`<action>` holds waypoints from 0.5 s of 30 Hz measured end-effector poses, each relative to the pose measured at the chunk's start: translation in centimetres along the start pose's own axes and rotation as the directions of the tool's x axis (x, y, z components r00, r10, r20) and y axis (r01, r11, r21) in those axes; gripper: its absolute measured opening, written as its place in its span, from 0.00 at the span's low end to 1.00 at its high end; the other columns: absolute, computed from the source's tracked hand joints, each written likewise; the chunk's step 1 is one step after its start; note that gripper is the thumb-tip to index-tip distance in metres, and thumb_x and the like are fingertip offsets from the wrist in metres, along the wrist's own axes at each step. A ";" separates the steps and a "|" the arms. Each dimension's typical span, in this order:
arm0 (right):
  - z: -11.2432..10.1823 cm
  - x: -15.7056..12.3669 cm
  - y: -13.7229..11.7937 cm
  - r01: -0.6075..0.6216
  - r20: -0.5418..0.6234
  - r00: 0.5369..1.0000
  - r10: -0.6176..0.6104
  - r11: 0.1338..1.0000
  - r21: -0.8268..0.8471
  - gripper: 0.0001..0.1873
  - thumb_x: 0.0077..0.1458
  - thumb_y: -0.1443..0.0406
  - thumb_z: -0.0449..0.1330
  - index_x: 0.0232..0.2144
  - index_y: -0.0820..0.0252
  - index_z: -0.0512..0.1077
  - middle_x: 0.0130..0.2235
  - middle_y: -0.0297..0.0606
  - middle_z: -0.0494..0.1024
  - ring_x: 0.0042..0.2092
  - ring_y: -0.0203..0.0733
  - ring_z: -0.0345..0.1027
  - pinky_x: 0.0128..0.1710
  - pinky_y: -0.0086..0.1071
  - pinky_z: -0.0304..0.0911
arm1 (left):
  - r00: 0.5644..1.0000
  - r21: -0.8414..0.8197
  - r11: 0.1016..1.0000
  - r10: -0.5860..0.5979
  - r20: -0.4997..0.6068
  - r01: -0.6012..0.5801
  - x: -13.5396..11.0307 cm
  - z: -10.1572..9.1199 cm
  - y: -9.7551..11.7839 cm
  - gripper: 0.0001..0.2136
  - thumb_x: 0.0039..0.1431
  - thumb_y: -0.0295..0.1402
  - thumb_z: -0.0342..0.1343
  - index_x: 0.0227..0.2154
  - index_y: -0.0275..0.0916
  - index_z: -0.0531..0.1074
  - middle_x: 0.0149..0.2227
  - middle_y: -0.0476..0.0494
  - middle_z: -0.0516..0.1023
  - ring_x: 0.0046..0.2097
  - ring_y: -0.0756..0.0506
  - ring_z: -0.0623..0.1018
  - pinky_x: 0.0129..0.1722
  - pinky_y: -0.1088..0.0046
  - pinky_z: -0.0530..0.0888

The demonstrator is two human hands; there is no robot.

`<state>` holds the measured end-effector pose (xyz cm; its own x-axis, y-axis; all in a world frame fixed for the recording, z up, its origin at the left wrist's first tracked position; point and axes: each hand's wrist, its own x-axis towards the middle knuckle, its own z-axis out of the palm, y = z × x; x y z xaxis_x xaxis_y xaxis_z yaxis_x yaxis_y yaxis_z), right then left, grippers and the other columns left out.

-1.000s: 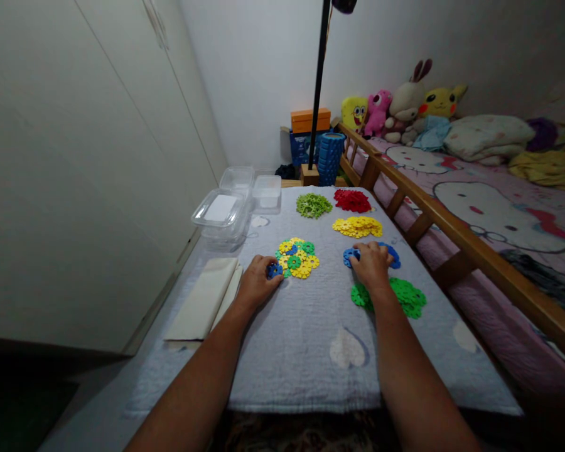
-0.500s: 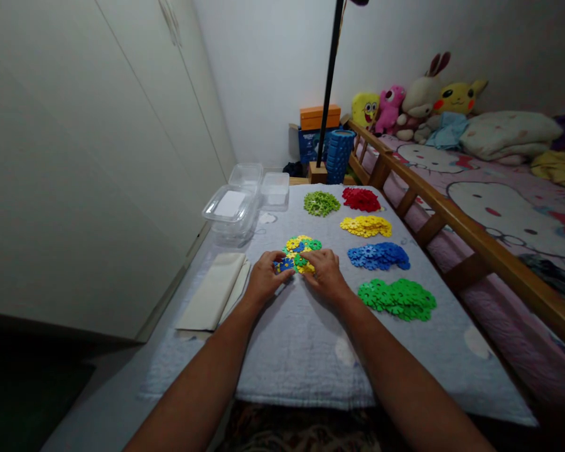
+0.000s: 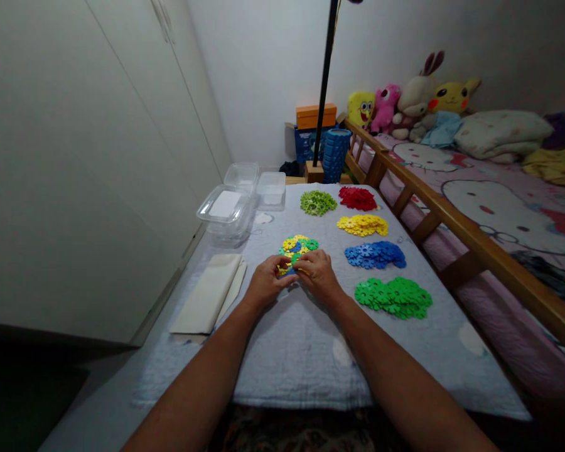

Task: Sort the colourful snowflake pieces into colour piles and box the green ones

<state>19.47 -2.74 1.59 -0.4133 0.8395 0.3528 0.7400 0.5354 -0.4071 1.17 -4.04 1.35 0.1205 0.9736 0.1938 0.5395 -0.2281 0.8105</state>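
Note:
A mixed pile of yellow, green and blue plastic snowflake discs [image 3: 292, 243] lies in the middle of the cloth-covered table. At its near edge my left hand [image 3: 267, 280] is closed, thumb and fingers pinched on snowflake discs, with blue and yellow showing between the fingertips. Facing it, my right hand [image 3: 318, 276] pinches at the same discs, and the two hands' fingertips almost meet. How the discs sit between the fingers is partly hidden. Sorted piles of green discs [image 3: 393, 296], blue discs [image 3: 375, 254] and yellow discs [image 3: 362, 225] lie to the right.
Farther back are a light-green pile [image 3: 317, 202] and a red pile [image 3: 358, 198]. Clear plastic boxes [image 3: 223, 210] stand at the back left, with a folded beige cloth [image 3: 208, 295] in front. A wooden bed rail [image 3: 433, 199] runs along the right; a white cabinet [image 3: 98, 176] is on the left.
Both hands have come closer together at the pile's near edge, fingertips now nearly touching over the discs. The view has shifted slightly.

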 end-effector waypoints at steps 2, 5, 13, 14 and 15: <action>-0.2 0.0 0.3 -0.011 -0.033 0.999 0.011 1.000 -0.004 0.08 0.62 0.64 0.61 0.39 0.51 0.81 0.45 0.40 0.78 0.51 0.47 0.62 0.50 0.39 0.53 | 1.000 0.003 1.000 0.006 -0.010 -0.006 0.0 -0.1 0.1 0.15 0.53 0.38 0.65 0.43 0.41 0.75 0.40 0.47 0.78 0.37 0.48 0.76 0.39 0.71 0.75; -1.3 0.0 1.3 -0.075 -0.089 0.993 0.075 0.997 0.006 0.10 0.63 0.65 0.58 0.40 0.52 0.80 0.44 0.40 0.79 0.49 0.47 0.63 0.49 0.39 0.54 | 0.999 0.035 0.999 0.023 -0.050 -0.021 0.1 -0.4 0.1 0.12 0.56 0.38 0.63 0.42 0.40 0.75 0.41 0.46 0.77 0.37 0.48 0.76 0.41 0.70 0.75; -6.0 -0.8 6.6 -0.568 -0.306 0.792 0.528 0.822 -0.052 0.16 0.60 0.67 0.56 0.49 0.60 0.75 0.39 0.42 0.81 0.45 0.50 0.67 0.46 0.39 0.52 | 0.991 0.210 0.978 0.031 -0.130 -0.003 0.6 -0.9 -1.2 0.11 0.57 0.35 0.60 0.42 0.40 0.75 0.43 0.42 0.75 0.42 0.43 0.76 0.47 0.64 0.75; -6.4 -1.0 7.0 -0.611 -0.302 0.767 0.566 0.788 -0.073 0.15 0.60 0.67 0.55 0.48 0.60 0.76 0.40 0.43 0.81 0.45 0.50 0.67 0.45 0.39 0.51 | 0.991 0.242 0.970 0.034 -0.133 -0.001 0.7 -0.9 -1.4 0.11 0.57 0.34 0.60 0.42 0.40 0.75 0.43 0.42 0.75 0.43 0.42 0.76 0.48 0.62 0.75; -6.7 -1.0 7.3 -0.642 -0.290 0.749 0.595 0.761 -0.096 0.14 0.60 0.67 0.55 0.46 0.60 0.76 0.41 0.43 0.82 0.46 0.51 0.67 0.45 0.39 0.51 | 0.991 0.273 0.962 0.038 -0.132 -0.001 0.7 -0.9 -1.5 0.11 0.56 0.34 0.61 0.42 0.40 0.75 0.43 0.42 0.75 0.45 0.41 0.76 0.49 0.61 0.74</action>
<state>28.88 -0.32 3.93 0.2847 0.9208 0.2665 0.8792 -0.1401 -0.4553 -0.29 -2.99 0.74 0.0300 0.9548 0.2956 0.7463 -0.2182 0.6288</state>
